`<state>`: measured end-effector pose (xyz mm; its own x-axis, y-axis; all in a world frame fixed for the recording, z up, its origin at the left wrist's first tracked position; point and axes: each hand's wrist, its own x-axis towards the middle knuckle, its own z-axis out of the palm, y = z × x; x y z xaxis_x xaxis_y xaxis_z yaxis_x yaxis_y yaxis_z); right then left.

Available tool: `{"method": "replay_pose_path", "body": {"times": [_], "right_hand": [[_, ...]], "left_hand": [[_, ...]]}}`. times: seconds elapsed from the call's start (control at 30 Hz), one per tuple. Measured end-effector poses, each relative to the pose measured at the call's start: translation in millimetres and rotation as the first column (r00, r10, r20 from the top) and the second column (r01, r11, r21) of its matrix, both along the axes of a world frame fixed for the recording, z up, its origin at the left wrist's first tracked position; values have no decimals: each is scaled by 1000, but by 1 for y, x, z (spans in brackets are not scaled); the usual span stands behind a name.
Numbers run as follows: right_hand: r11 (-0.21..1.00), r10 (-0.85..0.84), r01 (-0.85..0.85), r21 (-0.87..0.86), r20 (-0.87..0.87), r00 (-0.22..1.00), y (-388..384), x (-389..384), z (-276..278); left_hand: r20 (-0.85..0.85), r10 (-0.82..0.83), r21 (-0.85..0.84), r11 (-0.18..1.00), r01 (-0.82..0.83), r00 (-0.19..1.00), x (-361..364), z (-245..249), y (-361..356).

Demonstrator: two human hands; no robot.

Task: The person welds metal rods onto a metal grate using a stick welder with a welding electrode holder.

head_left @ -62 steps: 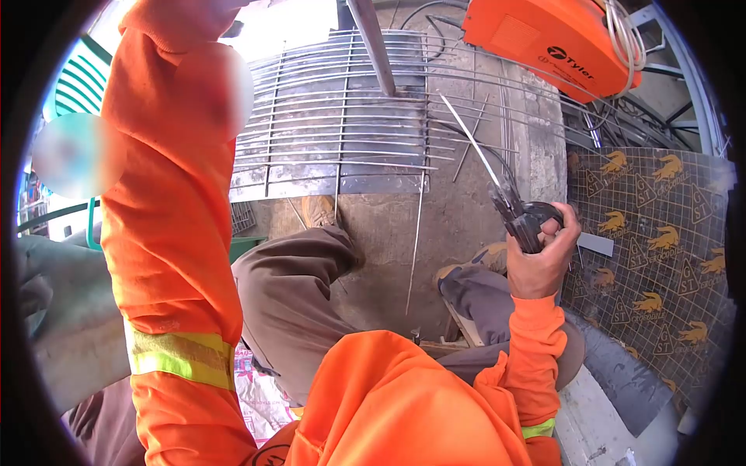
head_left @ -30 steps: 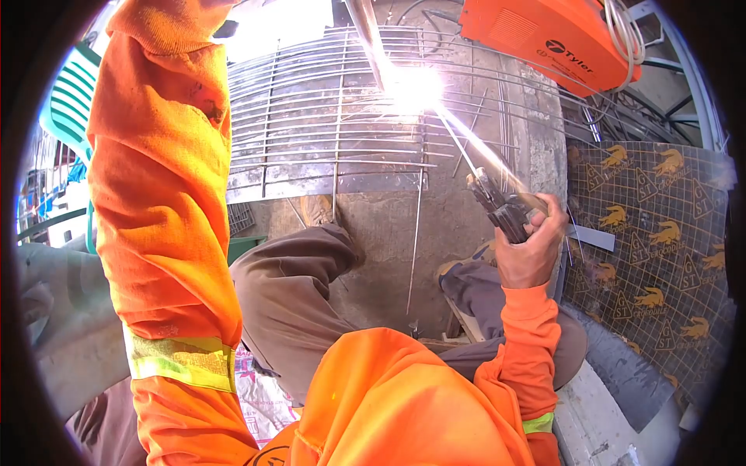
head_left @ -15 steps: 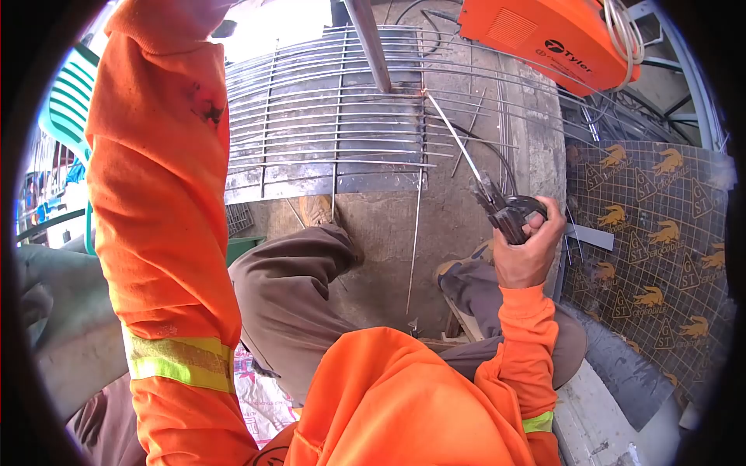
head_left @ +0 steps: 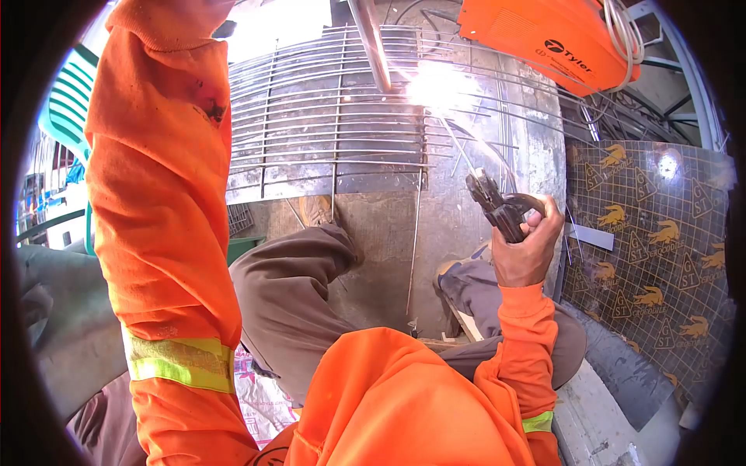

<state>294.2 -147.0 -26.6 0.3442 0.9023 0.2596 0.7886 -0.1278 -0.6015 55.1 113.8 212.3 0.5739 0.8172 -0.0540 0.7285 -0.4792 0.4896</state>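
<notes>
My right hand (head_left: 528,250) is wrapped round the black handle of an electrode holder (head_left: 499,208). A thin welding rod (head_left: 458,146) runs from its jaws up to a glaring white arc (head_left: 443,87). The arc burns at the grid of thin metal bars (head_left: 311,128), hiding the rod's tip and the joint there. Right beside the glare, the lower end of a metal tube (head_left: 371,46) comes down onto the bars. My left arm, in an orange sleeve (head_left: 159,194), stretches up past the top edge, so the left hand is out of sight.
An orange welding machine (head_left: 536,39) with a coiled pale cable stands at the upper right. A dark printed board (head_left: 645,256) lies to the right. Under the grid is a metal sheet (head_left: 373,179). A green plastic chair (head_left: 68,101) is at the left.
A bright arc has flared up where only a small glow showed at the rod's tip. The electrode holder has shifted slightly left and up. The left arm has hardly moved.
</notes>
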Motion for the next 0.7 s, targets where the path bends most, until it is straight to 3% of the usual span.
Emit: {"method": "replay_pose_path", "body": {"times": [0.1,0.2,0.3,0.4,0.5,0.6,0.7], "right_hand": [[999,-26,27,19,-50,998,0,-2,7],[998,-37,41,54,-76,996,0,-1,6],[999,-38,40,34,-53,998,0,-2,8],[999,-44,47,27,-82,996,1,-3,7],[999,-23,25,28,-84,996,2,-3,6],[1000,-12,13,18,-51,999,3,-3,8],[1000,-12,13,15,-46,999,3,-3,8]], "left_hand": [[-33,25,238,971,-16,999,0,-13,-1],[6,-60,178,982,58,998,-5,-14,6],[-9,-27,293,956,28,1000,-4,-15,0],[-35,7,148,989,-2,999,-3,-8,-3],[-9,12,332,943,-9,1000,6,-12,-9],[-77,231,63,972,-226,970,10,-1,1],[-20,-52,156,986,55,998,-3,-9,4]]}}
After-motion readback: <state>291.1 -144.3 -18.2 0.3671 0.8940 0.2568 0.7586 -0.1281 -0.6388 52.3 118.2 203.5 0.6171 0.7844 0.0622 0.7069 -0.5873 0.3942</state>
